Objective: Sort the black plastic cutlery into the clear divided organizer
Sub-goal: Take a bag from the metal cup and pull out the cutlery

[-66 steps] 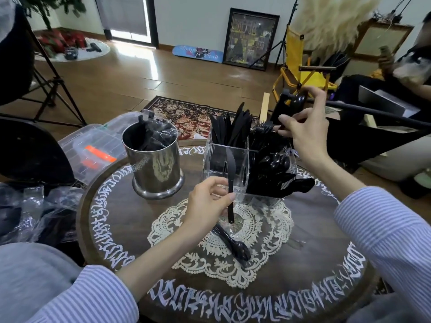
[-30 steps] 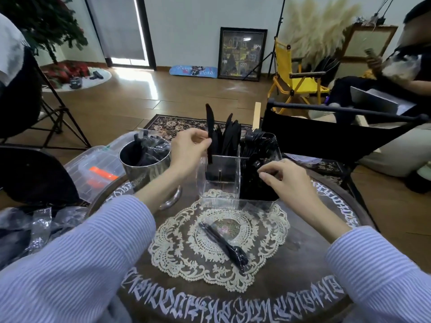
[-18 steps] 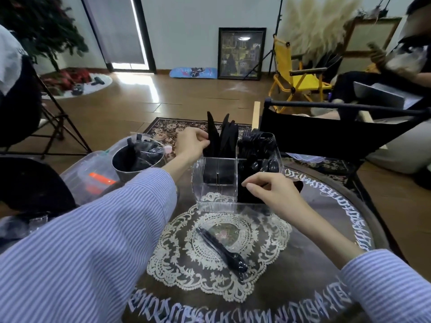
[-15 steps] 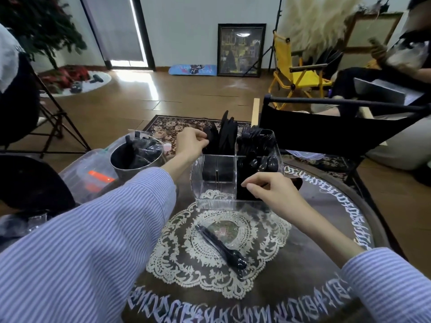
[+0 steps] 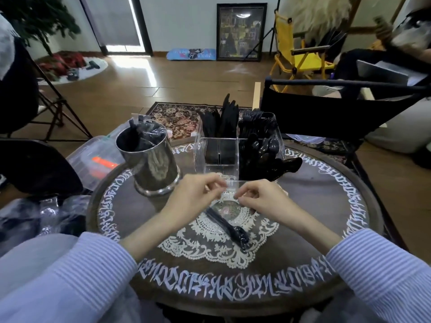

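The clear divided organizer [image 5: 219, 157] stands at the back of the round table [image 5: 326, 206]. Black knives [image 5: 224, 120] stand in its back left section, forks [image 5: 256, 122] in the back right and spoons [image 5: 263, 152] in the front right. A black utensil in a clear wrapper [image 5: 227, 227] lies on the lace doily [image 5: 210, 243]. My left hand [image 5: 193, 197] and my right hand [image 5: 261, 200] hover close together over the wrapper's far end. Their curled fingertips seem to pinch the clear film there.
A metal cup [image 5: 151, 164] holding more wrapped black cutlery stands left of the organizer. A clear plastic box [image 5: 93, 159] sits off the table's left edge. A black chair back [image 5: 326, 113] is just behind the table, with a seated person [image 5: 396, 50] beyond.
My left hand left the knife section and my right hand left the organizer's front. Both came down together over the wrapped utensil on the doily.
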